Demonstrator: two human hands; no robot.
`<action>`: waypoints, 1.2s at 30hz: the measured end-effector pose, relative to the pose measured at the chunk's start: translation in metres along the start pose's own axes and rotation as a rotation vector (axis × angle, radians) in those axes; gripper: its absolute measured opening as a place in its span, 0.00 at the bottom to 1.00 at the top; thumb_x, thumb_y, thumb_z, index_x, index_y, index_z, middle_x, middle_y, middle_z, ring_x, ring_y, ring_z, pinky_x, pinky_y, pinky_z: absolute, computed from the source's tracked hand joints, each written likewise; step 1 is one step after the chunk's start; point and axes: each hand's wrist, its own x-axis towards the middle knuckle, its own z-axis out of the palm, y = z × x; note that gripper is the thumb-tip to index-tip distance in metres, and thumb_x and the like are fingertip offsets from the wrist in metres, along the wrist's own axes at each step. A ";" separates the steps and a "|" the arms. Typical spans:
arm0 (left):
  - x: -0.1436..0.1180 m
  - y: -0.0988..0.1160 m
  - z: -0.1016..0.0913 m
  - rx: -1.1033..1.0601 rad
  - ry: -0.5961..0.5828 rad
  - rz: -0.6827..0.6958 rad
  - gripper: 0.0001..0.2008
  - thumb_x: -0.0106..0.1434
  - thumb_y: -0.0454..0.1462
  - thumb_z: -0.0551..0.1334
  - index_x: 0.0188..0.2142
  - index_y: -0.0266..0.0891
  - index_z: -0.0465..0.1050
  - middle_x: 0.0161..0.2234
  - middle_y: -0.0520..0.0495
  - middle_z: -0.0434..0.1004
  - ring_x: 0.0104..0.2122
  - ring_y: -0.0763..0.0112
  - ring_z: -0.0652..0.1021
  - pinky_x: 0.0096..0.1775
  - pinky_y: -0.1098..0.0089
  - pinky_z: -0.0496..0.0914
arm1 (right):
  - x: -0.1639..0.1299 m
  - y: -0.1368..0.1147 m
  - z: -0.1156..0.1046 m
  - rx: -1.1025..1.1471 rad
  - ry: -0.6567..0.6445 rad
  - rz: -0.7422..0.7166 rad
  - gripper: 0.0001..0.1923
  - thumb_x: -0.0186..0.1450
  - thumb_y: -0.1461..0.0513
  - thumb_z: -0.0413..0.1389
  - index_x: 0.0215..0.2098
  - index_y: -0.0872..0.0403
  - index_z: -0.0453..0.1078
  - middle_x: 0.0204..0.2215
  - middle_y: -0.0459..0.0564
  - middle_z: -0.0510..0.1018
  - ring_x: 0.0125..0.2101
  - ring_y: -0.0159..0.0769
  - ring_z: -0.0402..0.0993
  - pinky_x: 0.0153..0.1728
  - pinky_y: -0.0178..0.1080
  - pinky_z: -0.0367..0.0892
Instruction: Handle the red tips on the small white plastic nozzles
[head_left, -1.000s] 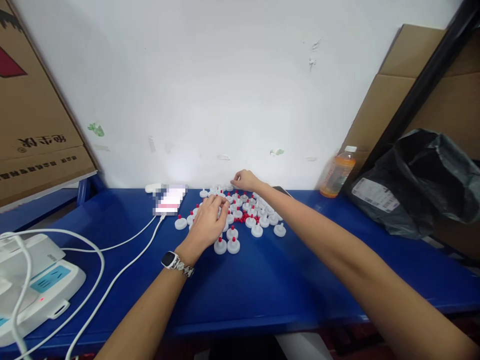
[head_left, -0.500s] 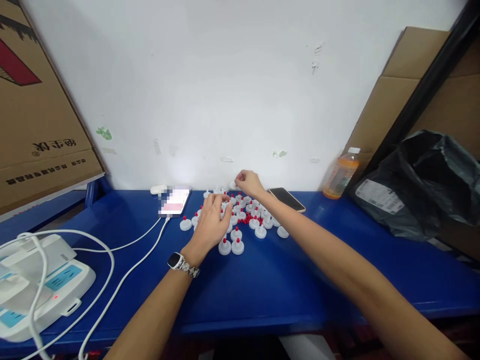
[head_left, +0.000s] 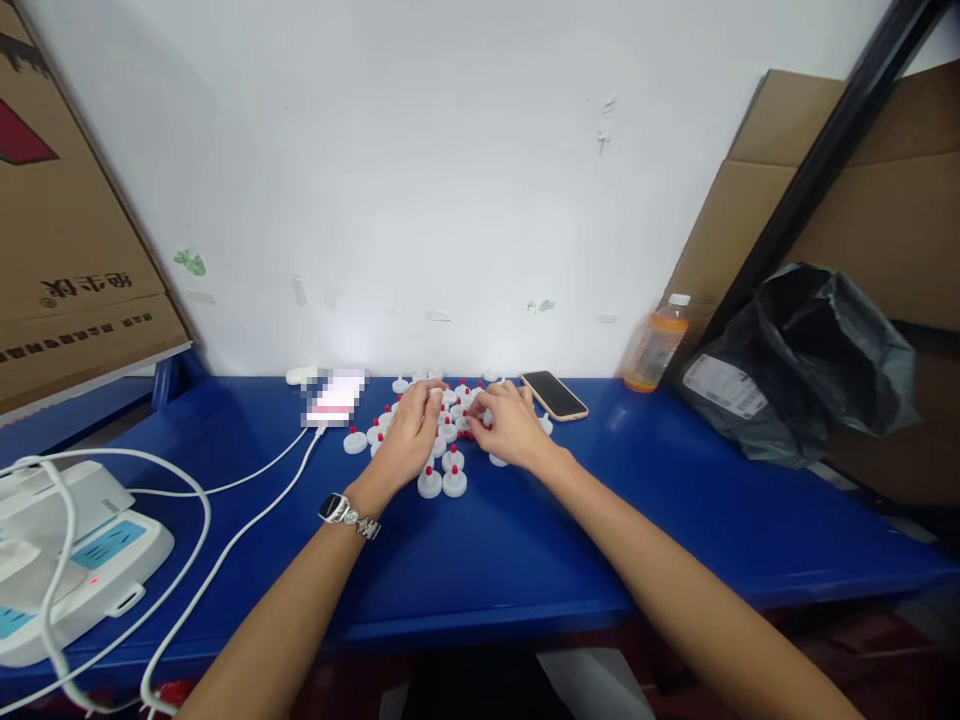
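Back from the far edge of the pile comes the right hand (head_left: 510, 428), now beside the left hand (head_left: 409, 440), both over the cluster of white plastic caps (head_left: 442, 470) with red tips, mid-surface near the wall. Each hand's grip curls down into the pile; I cannot tell what the fingers pinch. These caps look light, stiff and smooth, likely to skid; the raised red nub or the disc rim seems the place to take hold. Smooth blue surface (head_left: 525, 560): a phone (head_left: 553, 394) just right, a juice bottle (head_left: 656, 345) beyond, a black bag (head_left: 802, 360), a power strip (head_left: 82, 560) far left.
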 end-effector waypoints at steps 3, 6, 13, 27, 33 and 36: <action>0.000 -0.001 0.000 0.011 -0.019 0.003 0.16 0.74 0.45 0.45 0.50 0.41 0.65 0.49 0.44 0.73 0.53 0.64 0.72 0.56 0.62 0.63 | -0.004 -0.001 0.002 -0.262 -0.085 -0.065 0.08 0.64 0.57 0.58 0.33 0.54 0.75 0.37 0.54 0.75 0.43 0.45 0.65 0.47 0.48 0.53; -0.001 -0.001 0.000 0.017 -0.032 0.017 0.16 0.74 0.45 0.45 0.50 0.41 0.65 0.50 0.44 0.72 0.53 0.64 0.71 0.56 0.62 0.63 | -0.006 -0.004 0.006 -0.350 -0.112 -0.060 0.09 0.65 0.57 0.58 0.37 0.54 0.76 0.40 0.56 0.75 0.45 0.47 0.63 0.47 0.48 0.53; 0.001 -0.003 0.001 0.023 -0.030 0.038 0.16 0.74 0.44 0.46 0.50 0.40 0.65 0.50 0.43 0.72 0.53 0.64 0.71 0.57 0.61 0.62 | -0.006 -0.006 0.010 -0.391 -0.109 -0.059 0.09 0.65 0.57 0.58 0.37 0.54 0.75 0.42 0.57 0.75 0.46 0.48 0.63 0.46 0.48 0.52; 0.000 -0.003 0.002 -0.005 -0.040 0.022 0.17 0.74 0.46 0.45 0.50 0.41 0.66 0.50 0.43 0.72 0.54 0.64 0.70 0.57 0.60 0.62 | 0.000 -0.001 0.007 0.130 0.034 0.043 0.07 0.66 0.60 0.55 0.31 0.54 0.72 0.34 0.51 0.79 0.39 0.42 0.70 0.43 0.45 0.61; 0.000 0.001 0.002 -0.050 -0.030 0.006 0.17 0.74 0.46 0.45 0.50 0.42 0.65 0.50 0.44 0.72 0.53 0.64 0.71 0.56 0.61 0.62 | 0.008 -0.003 0.011 1.026 0.032 0.270 0.15 0.59 0.52 0.62 0.31 0.54 0.68 0.24 0.46 0.78 0.22 0.32 0.71 0.27 0.36 0.66; -0.002 0.005 0.001 -0.079 -0.039 -0.012 0.17 0.75 0.47 0.45 0.50 0.42 0.65 0.48 0.45 0.73 0.50 0.65 0.72 0.54 0.62 0.64 | 0.008 -0.011 0.012 1.204 0.086 0.321 0.19 0.54 0.50 0.67 0.29 0.54 0.68 0.19 0.42 0.74 0.19 0.27 0.66 0.23 0.33 0.62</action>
